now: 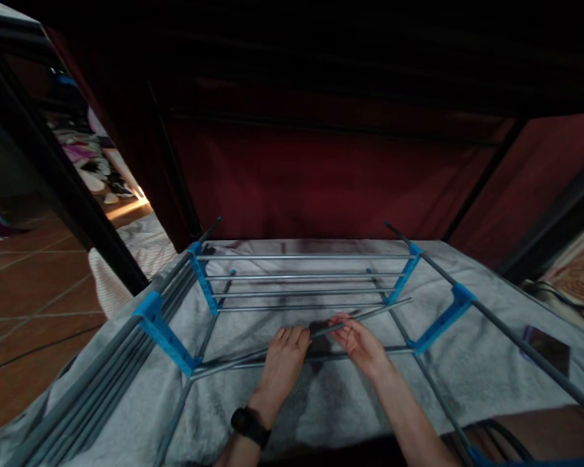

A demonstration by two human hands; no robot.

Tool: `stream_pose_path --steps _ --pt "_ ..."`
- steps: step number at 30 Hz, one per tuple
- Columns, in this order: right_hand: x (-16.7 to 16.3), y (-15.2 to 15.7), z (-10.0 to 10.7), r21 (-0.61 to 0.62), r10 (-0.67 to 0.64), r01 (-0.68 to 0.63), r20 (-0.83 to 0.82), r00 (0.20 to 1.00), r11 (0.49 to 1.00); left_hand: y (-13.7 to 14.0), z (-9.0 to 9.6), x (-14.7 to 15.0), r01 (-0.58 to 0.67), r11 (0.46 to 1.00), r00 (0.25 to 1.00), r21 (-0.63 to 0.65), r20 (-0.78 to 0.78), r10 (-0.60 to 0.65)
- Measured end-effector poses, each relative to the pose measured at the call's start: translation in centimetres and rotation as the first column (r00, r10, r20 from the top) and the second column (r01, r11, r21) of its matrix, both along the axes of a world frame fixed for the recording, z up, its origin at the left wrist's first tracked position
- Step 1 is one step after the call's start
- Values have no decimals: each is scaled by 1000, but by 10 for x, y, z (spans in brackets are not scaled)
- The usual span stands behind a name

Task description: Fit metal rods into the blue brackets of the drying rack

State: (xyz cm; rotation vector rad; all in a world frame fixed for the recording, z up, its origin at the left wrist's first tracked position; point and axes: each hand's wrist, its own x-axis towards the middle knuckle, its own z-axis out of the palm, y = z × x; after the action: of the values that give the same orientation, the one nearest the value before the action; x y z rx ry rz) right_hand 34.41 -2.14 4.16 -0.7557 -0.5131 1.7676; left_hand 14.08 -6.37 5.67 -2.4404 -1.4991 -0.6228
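A thin grey metal rod (387, 308) lies at a slant across a frame of grey tubes with blue plastic brackets. Its left end is by the lower left blue bracket (168, 334), and its right end sticks up toward the right bracket. My left hand (286, 355), a dark watch (250, 427) on its wrist, is closed over the rod's middle. Just to the right, my right hand (357, 340) holds the same rod lightly between thumb and curled fingers. Another crossbar (399, 350) runs below both hands, between the two lower brackets.
Several crossbars (302, 277) span the upper brackets. A bundle of loose grey rods (121, 370) lies along the left side. Grey cloth (233, 421) covers the surface underneath. At right lies a dark phone-like object (547, 350). Dark posts and a red panel (311, 181) stand behind.
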Motion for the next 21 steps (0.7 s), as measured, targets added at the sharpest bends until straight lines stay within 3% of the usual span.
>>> stream_pose_path --steps 4,10,17,21 --pt "-24 -4 -2 27 161 -160 -40 986 987 1 -6 4 2 1000 1000 -12 -15 -2" --pt "-33 -1 -3 13 172 -171 -38 984 985 3 -10 9 -54 999 999 5 2 54" --pt "-16 17 -11 -4 -24 24 -34 999 1000 5 -9 12 -122 980 992 154 48 116" --pt "-10 26 -16 34 -122 123 -24 992 992 9 -11 15 -142 975 989 172 53 135"
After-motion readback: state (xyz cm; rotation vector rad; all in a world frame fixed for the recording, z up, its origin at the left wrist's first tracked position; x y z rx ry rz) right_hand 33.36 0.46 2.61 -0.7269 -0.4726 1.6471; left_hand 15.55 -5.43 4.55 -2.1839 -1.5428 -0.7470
